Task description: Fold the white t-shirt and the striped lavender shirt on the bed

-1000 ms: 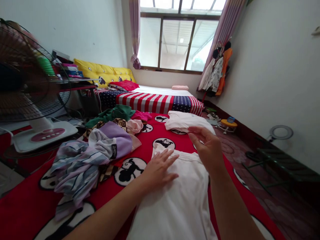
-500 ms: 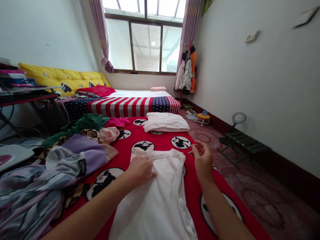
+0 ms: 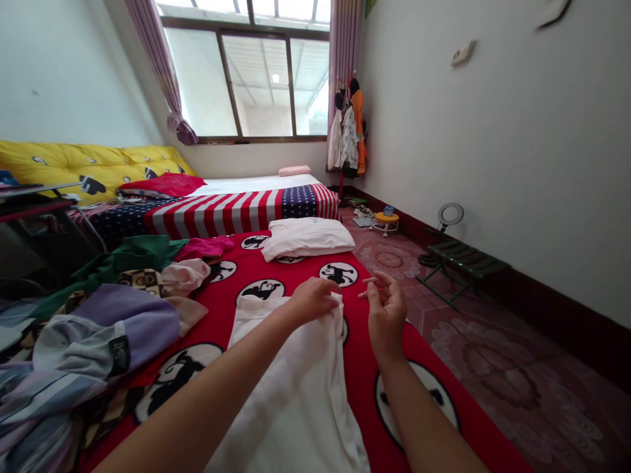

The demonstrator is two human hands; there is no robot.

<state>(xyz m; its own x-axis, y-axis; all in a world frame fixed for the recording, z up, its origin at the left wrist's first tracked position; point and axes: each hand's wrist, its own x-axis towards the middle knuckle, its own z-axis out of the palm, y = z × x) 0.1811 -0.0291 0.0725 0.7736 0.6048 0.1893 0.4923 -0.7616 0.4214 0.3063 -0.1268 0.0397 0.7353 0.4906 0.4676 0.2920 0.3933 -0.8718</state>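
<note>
A pair of white trousers (image 3: 290, 394) lies spread on the red blanket (image 3: 365, 341), its waistband at the far end. Over the right corner of that waistband is my left hand (image 3: 315, 299), palm down, fingers stretched to the right and resting on the cloth. Just right of the trousers, my right hand (image 3: 387, 312) is raised above the blanket, fingers loosely bent and apart, with nothing visible in them. Beyond both hands lies a folded white top (image 3: 310, 238).
To the left is a heap of clothes with a purple and grey garment (image 3: 133, 315) and a green one (image 3: 133, 253). A bed with a striped, starred cover (image 3: 211, 213) stands behind. On the tiled floor at right are a dark folding stool (image 3: 466, 256) and a small yellow stool (image 3: 387, 218).
My left hand has slid right along the waistband to its right corner. My right hand stays beside the trousers, its fingers slightly shifted. The view has turned a little right.
</note>
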